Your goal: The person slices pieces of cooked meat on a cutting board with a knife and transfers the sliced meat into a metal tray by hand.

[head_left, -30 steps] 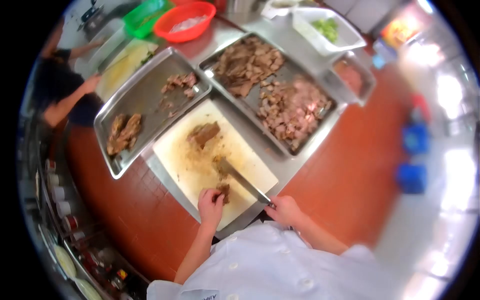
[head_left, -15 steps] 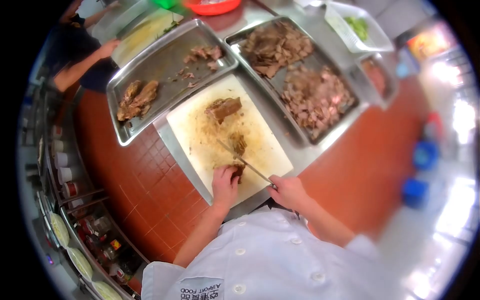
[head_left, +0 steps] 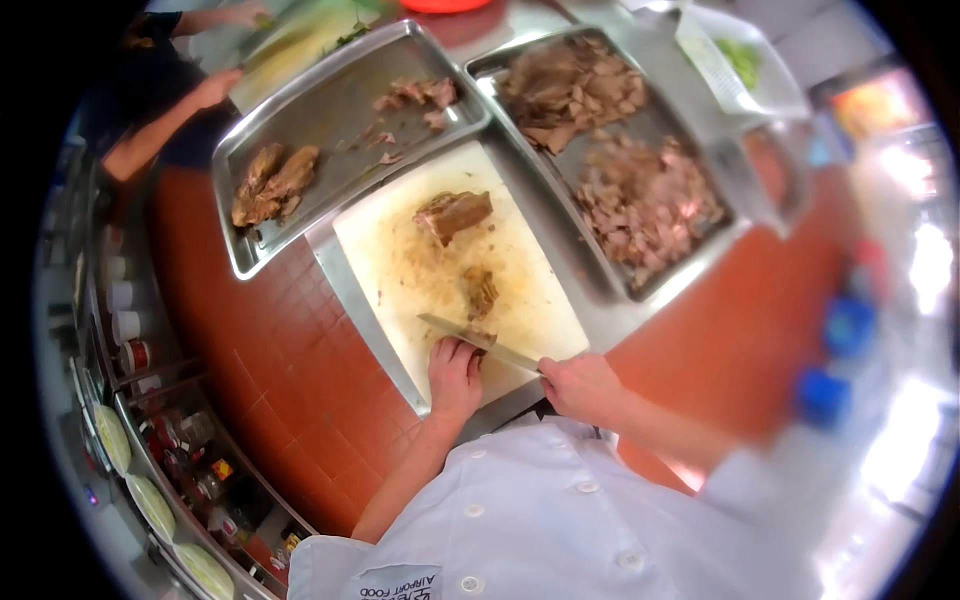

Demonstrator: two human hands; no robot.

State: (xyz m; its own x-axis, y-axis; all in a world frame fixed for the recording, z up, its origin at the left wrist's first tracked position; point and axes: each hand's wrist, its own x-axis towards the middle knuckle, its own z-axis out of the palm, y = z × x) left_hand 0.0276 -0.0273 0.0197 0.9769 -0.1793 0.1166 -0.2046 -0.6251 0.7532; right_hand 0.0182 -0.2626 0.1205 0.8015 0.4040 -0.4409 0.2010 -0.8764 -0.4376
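My right hand (head_left: 580,386) grips the handle of a long knife (head_left: 515,359), whose blade points left across the near part of a white cutting board (head_left: 385,240). Bent fingers of my left hand (head_left: 455,378) press on a small piece of cooked meat (head_left: 482,341) right beside the blade; hand and knife partly hide it. Farther up the board lie a dark meat chunk (head_left: 480,290) and a larger meat block (head_left: 454,215). Brown juice and crumbs stain the board around them.
A metal tray (head_left: 330,112) at upper left holds whole meat pieces and scraps. Another tray (head_left: 588,232) on the right carries heaps of sliced meat. Beyond stands a white basket (head_left: 765,98) with greens. A co-worker's arm (head_left: 165,130) reaches over another board at upper left.
The knife blade has swung to lie flatter across the board, nearer my left fingers. My left hand still presses the meat. The whole view has shifted slightly.
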